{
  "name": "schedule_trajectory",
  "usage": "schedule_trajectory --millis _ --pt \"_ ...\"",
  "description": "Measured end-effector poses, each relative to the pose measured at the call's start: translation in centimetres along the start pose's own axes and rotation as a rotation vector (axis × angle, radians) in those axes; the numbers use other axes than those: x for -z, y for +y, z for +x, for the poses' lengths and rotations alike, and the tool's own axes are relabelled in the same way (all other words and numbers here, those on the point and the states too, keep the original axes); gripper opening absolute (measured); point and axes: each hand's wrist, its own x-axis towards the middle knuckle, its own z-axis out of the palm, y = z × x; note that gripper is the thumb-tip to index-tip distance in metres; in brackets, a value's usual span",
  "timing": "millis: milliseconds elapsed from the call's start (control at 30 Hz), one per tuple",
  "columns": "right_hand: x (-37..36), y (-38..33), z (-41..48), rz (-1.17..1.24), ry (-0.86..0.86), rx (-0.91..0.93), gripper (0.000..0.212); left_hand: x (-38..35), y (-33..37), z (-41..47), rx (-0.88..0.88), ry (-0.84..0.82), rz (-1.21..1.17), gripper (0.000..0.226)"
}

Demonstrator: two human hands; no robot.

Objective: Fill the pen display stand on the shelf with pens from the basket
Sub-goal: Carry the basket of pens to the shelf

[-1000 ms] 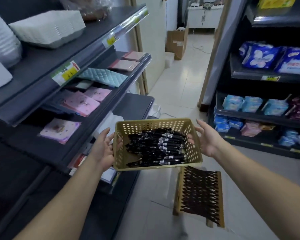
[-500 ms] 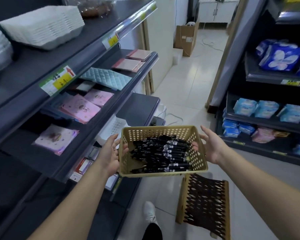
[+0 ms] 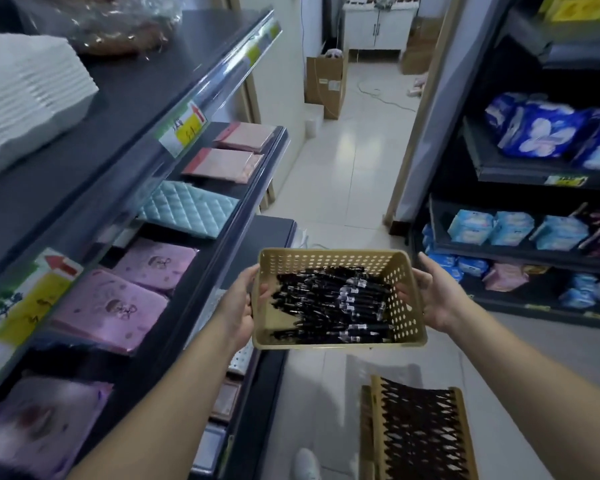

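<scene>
— Where now?

— Carrying the basket [image 3: 333, 263] in mid-air over the aisle, just right of the shelf edge [image 3: 205, 271]. Gripped at its left wall by the left hand [image 3: 238, 306], hooked over the rim. Only pressed at its right wall by the right hand [image 3: 435, 299], flat-palmed and mostly straight-fingered.

— And the pens [image 3: 333, 303]?

— Heaped loose inside the basket, crowding toward its right wall. None lifted out yet.

— Spotted the display stand?

— Cannot tell. Not made out among the pouches [image 3: 118, 306] left of the basket. Possibly the tan-framed lattice piece [image 3: 420, 427] below the basket on the floor, possibly not.

— Likely trouble?

— Could slip on the basket's right side if squeezed less: pressed there, not hooked. Could dip that wall and spill pens onto the floor. Could also tip the heap over the rim if tilted while turning toward the shelving. Might clip the basket's left corner on the shelf edge, being so close. Safer to rest the basket somewhere flat before freeing either hand for picking.
</scene>
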Motion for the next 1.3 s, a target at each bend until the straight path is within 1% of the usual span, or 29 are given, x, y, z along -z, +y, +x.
schedule_trajectory --millis 133,333,433,533,667,733,833,933,967,1033,1133,1200,1300 --pt "0.1 -0.5 1.4 0.044 0.032 0.028 0.055 -1.5 0.7 1.7 0.001 -0.018 0.009 0.026" --pt "0.0 -1.9 2.7 0.033 0.08 0.038 0.055 -2.4 0.8 3.6 0.04 -0.068 0.053 0.046" --pt "-0.6 -2.9 3.6 0.033 0.078 0.022 0.05 -2.6 1.1 4.7 0.033 -0.067 0.074 0.047" --pt "-1.4 -4.1 5.1 -0.001 0.075 0.009 0.056 -3.0 1.8 5.8 0.015 -0.044 0.079 0.045" --pt "-2.9 -6.1 7.8 -0.014 0.058 0.011 0.06 -3.6 2.9 7.9 -0.016 0.005 0.108 0.049" --pt "-3.9 -7.7 9.4 -0.036 0.044 0.014 0.065 -4.2 3.8 9.0 -0.023 0.022 0.106 0.05" --pt "-5.2 -10.4 12.2 -0.079 0.043 -0.005 0.069 -5.3 5.2 11.0 -0.022 0.034 0.092 0.043" --pt "-6.5 -13.6 15.8 -0.148 0.025 -0.011 0.065 -6.7 6.3 13.9 -0.008 0.061 0.075 0.02" --pt "-6.9 -14.7 17.3 -0.176 0.017 -0.019 0.065 -7.2 6.6 15.3 -0.007 0.085 0.061 0.017" --pt "-7.8 -16.9 20.4 -0.207 -0.004 -0.047 0.061 -8.5 7.0 17.8 -0.007 0.133 0.037 0.024" --pt "-9.3 -20.2 24.9 -0.238 -0.024 -0.076 0.048 -11.2 7.2 21.1 -0.02 0.238 -0.006 0.042" --pt "-9.8 -22.0 27.4 -0.258 -0.055 -0.078 0.05 -13.2 7.2 22.3 0.008 0.293 -0.042 0.05" --pt "-10.0 -24.3 30.5 -0.303 -0.084 -0.098 0.057 -15.7 7.5 23.7 0.041 0.366 -0.118 0.053"
